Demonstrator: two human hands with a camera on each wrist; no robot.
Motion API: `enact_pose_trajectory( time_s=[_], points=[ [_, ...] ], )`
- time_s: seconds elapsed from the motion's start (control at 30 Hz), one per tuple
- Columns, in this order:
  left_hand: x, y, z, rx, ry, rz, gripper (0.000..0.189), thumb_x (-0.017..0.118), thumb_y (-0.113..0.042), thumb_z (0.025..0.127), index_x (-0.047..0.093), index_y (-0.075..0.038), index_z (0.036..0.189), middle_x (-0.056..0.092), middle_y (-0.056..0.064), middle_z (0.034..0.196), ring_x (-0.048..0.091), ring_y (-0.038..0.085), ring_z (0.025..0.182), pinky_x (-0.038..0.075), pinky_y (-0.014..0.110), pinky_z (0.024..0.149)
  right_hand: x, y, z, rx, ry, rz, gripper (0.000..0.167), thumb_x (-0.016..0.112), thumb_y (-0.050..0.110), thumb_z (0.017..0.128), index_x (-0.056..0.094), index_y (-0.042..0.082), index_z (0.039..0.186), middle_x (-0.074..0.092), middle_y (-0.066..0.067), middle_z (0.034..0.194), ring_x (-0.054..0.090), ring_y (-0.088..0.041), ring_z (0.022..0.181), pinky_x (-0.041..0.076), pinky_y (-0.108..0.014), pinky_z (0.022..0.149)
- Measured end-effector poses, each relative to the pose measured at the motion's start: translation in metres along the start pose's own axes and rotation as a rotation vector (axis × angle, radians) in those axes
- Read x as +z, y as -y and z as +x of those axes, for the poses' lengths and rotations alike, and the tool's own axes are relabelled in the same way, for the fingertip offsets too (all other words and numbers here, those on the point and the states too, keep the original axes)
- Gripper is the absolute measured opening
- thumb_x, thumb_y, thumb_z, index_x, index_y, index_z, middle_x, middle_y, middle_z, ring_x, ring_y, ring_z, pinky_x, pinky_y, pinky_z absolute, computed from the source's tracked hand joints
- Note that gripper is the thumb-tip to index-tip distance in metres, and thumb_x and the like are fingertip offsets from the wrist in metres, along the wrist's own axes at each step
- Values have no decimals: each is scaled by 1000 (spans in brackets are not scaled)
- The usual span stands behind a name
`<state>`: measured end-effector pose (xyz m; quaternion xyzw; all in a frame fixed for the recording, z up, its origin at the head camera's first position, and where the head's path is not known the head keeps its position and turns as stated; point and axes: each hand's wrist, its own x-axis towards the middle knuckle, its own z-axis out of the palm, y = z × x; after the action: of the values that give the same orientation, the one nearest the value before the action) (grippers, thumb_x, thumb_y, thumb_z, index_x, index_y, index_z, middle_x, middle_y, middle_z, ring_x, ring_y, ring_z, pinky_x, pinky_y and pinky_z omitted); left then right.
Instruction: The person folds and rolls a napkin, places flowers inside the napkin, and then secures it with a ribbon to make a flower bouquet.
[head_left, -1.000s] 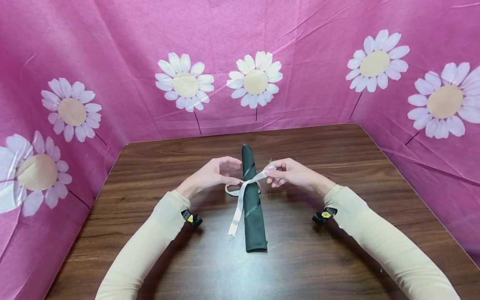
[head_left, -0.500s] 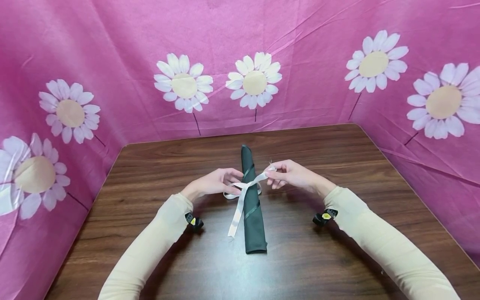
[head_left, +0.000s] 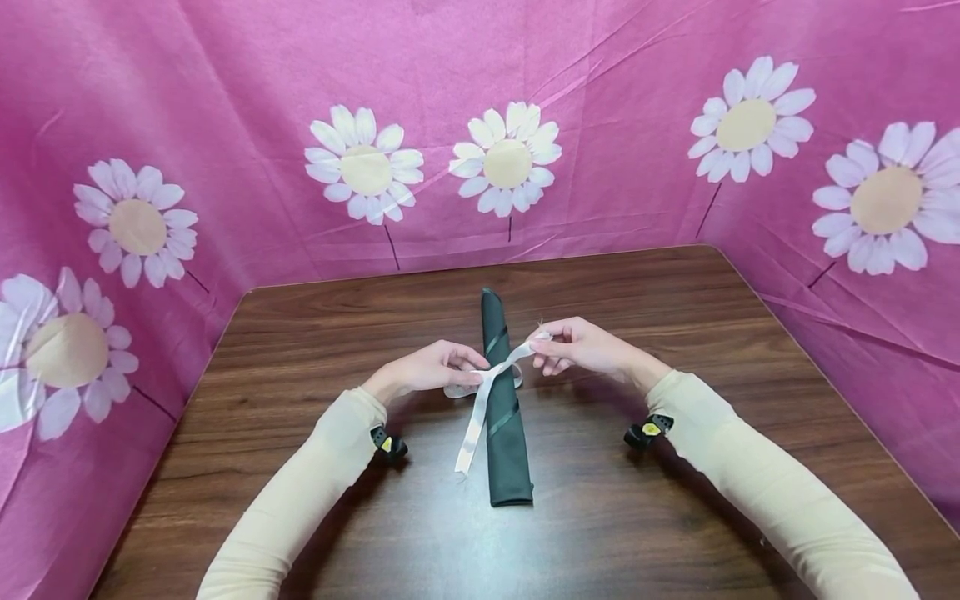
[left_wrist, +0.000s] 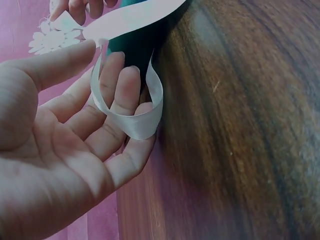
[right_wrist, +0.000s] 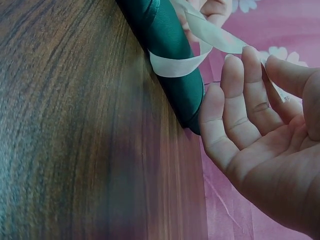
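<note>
A dark green, narrow roll of fabric [head_left: 508, 450] lies lengthwise on the wooden table, with slanting seams along it. Around its middle passes a white ribbon [head_left: 480, 417], crossed on top, one tail hanging toward the near side. My right hand [head_left: 581, 346] pinches the other tail between thumb and forefinger, right of the roll; its remaining fingers are loosely bent. On the left side, my left hand [head_left: 431, 367] holds the ribbon near the crossing between thumb and forefinger. In the left wrist view, a ribbon loop [left_wrist: 140, 125] hangs across its other fingers.
The brown wooden table [head_left: 337, 317] reaches to a pink cloth backdrop [head_left: 600, 125] printed with white daisies on three sides. Each wrist wears a black strap-on device [head_left: 388, 443] over a cream sleeve [head_left: 300, 483].
My left hand has come down toward the near side and closed its thumb and forefinger at the ribbon's crossing. The right hand has stayed nearly still with its tail.
</note>
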<state>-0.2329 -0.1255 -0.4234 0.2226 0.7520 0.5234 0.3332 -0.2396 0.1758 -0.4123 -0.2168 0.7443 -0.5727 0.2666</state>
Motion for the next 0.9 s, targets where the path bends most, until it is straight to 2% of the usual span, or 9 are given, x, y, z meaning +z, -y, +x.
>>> enact_pose_trajectory(
  time_s=[0.2,0.4,0.6,0.9],
  points=[
    [2,-2,1,-4,43,-35,26,66,-5,98,65,4,122,61,12,82,47,18,67,39,27,60,-1,0,2,1,-7,9,26,61,19,104,67,-4,116,65,-34,100,67,-16,75,59,-38,75],
    [2,-2,2,-17,41,-17,26,70,-3,95,67,3,121,67,11,88,47,17,66,38,27,60,-2,0,2,11,-13,26,26,61,18,104,66,-4,117,64,-37,102,68,-16,75,59,-39,76],
    [2,-4,2,-20,45,8,23,77,-4,90,72,0,112,66,3,81,45,14,63,35,27,58,-3,2,3,18,-17,38,26,61,18,104,66,-5,117,63,-38,102,68,-16,75,59,-40,77],
    [3,-7,3,8,49,84,22,82,-4,85,75,-1,106,67,1,78,48,12,61,37,25,55,-3,3,3,15,-17,48,26,61,18,104,66,-4,117,63,-38,102,68,-16,75,59,-41,77]
  ],
)
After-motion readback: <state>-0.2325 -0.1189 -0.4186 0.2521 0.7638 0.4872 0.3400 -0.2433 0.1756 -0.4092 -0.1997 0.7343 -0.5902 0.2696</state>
